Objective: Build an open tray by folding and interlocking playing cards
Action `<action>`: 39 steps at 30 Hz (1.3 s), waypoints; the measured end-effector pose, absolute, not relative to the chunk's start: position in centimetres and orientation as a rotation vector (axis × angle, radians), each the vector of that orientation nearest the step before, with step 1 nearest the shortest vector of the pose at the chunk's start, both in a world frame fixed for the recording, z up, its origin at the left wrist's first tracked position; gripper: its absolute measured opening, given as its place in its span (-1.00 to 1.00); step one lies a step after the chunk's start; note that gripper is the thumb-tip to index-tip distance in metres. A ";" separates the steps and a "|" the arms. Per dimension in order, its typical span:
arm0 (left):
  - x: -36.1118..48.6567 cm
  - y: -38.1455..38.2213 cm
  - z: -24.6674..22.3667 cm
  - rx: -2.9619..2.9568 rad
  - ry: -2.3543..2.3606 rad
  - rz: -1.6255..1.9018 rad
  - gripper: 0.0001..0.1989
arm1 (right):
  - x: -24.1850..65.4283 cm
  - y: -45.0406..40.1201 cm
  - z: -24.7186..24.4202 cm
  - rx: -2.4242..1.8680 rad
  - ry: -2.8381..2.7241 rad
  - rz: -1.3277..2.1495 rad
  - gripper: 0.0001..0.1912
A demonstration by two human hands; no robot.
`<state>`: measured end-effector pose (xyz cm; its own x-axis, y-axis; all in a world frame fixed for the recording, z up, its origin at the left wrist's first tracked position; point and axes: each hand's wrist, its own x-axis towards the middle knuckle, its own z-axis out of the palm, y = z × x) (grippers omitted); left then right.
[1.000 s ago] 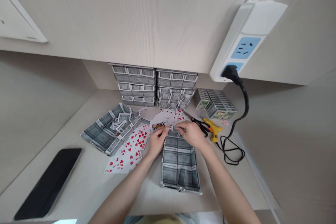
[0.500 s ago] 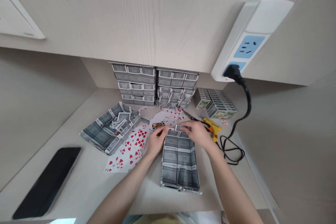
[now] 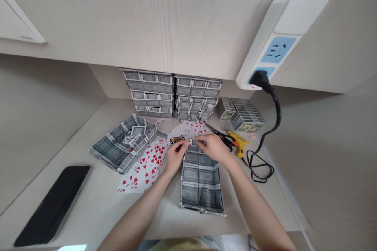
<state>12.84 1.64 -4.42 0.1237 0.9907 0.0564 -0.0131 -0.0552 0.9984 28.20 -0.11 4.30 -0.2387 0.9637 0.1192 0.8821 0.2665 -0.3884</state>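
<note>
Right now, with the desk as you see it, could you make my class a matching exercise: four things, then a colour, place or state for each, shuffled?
1. near box
2. glue gun
3. plug
4. left box

A. in the power strip
B. holds loose cards
C. between the forearms
D. mostly yellow

Pairs: 1-C, 2-D, 3-A, 4-B
</note>
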 end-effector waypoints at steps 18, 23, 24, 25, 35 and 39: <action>12.9 0.8 -4.0 1.230 1.138 1.178 -0.71 | 27.3 0.1 3.5 -1.719 -2.135 0.364 -0.81; 13.3 0.3 -3.6 1.200 1.173 1.196 -0.72 | 27.3 0.1 3.3 -1.696 -2.118 0.407 -0.79; 13.3 0.3 -3.5 1.204 1.170 1.192 -0.72 | 27.3 0.2 3.4 -1.692 -2.112 0.421 -0.78; 13.3 0.2 -3.4 1.209 1.167 1.189 -0.72 | 27.4 0.3 3.4 -1.694 -2.107 0.432 -0.78; 13.2 0.6 -3.6 1.293 1.142 1.196 -0.73 | 28.0 0.4 4.8 -1.830 -2.225 0.343 -0.82; 13.2 0.7 -3.6 1.294 1.136 1.167 -0.74 | 28.1 0.1 5.1 -1.904 -2.257 0.278 -0.82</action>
<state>13.18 0.70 -3.58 0.0884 0.9952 0.0420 0.0153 -0.0435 0.9989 28.06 0.15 5.09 -0.1668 0.9859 0.0141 0.9531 0.1649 -0.2539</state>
